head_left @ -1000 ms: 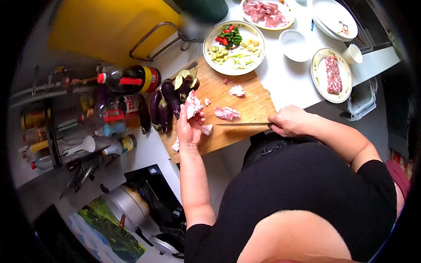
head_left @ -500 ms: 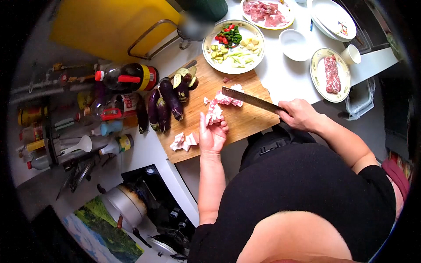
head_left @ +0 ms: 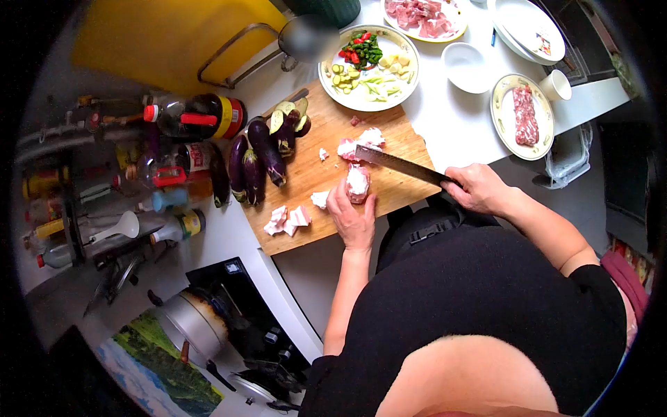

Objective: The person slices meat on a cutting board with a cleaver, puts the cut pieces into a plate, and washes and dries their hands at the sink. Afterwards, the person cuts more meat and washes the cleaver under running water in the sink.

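Observation:
On the wooden cutting board (head_left: 394,188), my left hand (head_left: 352,219) is palm down with its fingers wrapped round a chunk of pink and white meat (head_left: 358,182). My right hand (head_left: 479,188) grips the handle of a knife (head_left: 399,165) at the board's right edge. The blade points left, and its tip end lies just above the held chunk, by another piece of fatty meat (head_left: 371,137). White fatty pieces (head_left: 287,220) lie at the board's lower left corner. A smaller one (head_left: 320,199) sits just left of my left hand.
Whole and cut eggplants (head_left: 265,149) occupy the board's left side. Behind it stand a plate of chopped vegetables (head_left: 399,101), a white bowl (head_left: 466,68), a plate with a meat slab (head_left: 498,115) and a plate of sliced meat (head_left: 455,31). Sauce bottles (head_left: 201,119) and a pot (head_left: 198,332) are left.
My left hand has turned from palm up to palm down, setting the meat chunk on the board below the blade. A white piece now lies to its left. The knife has barely shifted.

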Action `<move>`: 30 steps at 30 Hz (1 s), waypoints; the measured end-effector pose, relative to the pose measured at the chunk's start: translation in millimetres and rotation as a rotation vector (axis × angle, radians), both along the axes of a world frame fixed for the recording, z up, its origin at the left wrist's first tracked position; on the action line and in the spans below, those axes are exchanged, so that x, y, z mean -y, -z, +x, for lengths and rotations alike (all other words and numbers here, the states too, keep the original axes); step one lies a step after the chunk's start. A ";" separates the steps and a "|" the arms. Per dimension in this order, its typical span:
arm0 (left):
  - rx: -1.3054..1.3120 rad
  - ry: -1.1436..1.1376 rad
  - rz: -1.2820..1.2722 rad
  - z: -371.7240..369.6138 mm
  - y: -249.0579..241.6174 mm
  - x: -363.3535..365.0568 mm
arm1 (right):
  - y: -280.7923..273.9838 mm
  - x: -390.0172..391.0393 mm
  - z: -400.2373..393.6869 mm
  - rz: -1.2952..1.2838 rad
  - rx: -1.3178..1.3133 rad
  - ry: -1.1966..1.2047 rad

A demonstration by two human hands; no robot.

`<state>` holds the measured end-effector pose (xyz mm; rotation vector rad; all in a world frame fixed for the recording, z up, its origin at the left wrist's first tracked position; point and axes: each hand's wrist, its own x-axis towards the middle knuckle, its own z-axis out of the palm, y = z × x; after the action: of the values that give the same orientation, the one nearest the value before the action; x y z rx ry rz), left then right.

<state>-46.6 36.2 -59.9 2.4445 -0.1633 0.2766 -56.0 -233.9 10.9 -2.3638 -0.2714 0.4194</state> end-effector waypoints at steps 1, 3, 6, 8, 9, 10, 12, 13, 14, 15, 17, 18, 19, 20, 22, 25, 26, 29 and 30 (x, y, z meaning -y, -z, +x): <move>-0.002 -0.007 0.001 -3.4 2.0 -3.2 | -0.1 -0.7 0.5 0.002 -0.018 -0.014; -0.126 -0.062 -0.111 -6.2 1.0 -7.0 | -0.1 -1.9 1.8 0.005 -0.035 -0.033; -0.065 -0.096 0.014 -1.9 -10.0 -1.9 | -1.1 -3.1 2.0 -0.027 -0.084 -0.062; -0.048 -0.064 0.118 5.1 -17.6 6.7 | -1.9 -3.0 2.4 -0.051 -0.116 -0.070; -0.028 -0.027 0.222 8.9 -17.9 10.5 | -1.6 -3.1 2.5 -0.052 -0.119 -0.073; -0.052 -0.059 0.200 12.2 -12.3 11.7 | -1.3 -3.1 2.7 -0.056 -0.108 -0.071; -0.088 -0.113 0.070 15.6 -5.5 9.6 | -0.4 -1.9 3.4 -0.063 -0.097 -0.069; -0.122 -0.165 -0.057 16.9 -4.7 7.8 | 0.1 -1.2 3.4 -0.054 -0.099 -0.070; -0.052 -0.169 -0.026 18.0 -5.6 5.0 | 0.5 -0.8 3.6 -0.045 -0.100 -0.072; -0.053 -0.169 -0.025 17.7 -2.9 0.6 | 0.9 -0.5 3.3 -0.044 -0.101 -0.072; -0.211 -0.197 -0.291 15.3 5.8 -8.6 | 1.6 -0.3 2.9 -0.004 -0.100 -0.071; -0.213 -0.183 -0.336 15.0 3.8 -8.7 | 0.1 -0.3 3.2 -0.002 -0.100 -0.069; -0.216 -0.180 -0.334 14.9 1.2 -7.7 | -2.8 -0.2 3.8 0.012 -0.123 -0.098; -0.263 -0.210 -0.451 15.0 -1.3 -5.8 | -5.1 0.0 4.3 0.025 -0.145 -0.126; -0.336 -0.248 -0.537 14.9 -0.3 -6.1 | -7.4 -1.6 5.7 0.003 -0.183 -0.142; -0.397 -0.257 -0.553 13.2 -0.9 -5.4 | -1.0 -2.5 4.6 -0.041 -0.217 -0.155; -0.397 -0.257 -0.553 12.7 -0.6 -4.9 | 1.6 -2.5 4.1 -0.066 -0.214 -0.147; -0.409 -0.290 -0.846 11.2 -0.6 -5.5 | 0.1 -0.9 5.7 -0.078 -0.236 -0.137; -0.435 -0.307 -0.848 10.5 -1.9 -7.4 | -0.1 0.1 5.3 -0.079 -0.236 -0.137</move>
<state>-36.0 43.6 -58.0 1.6174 0.4395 -0.0629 -50.6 -234.0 11.0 -2.3512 -0.3114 0.7807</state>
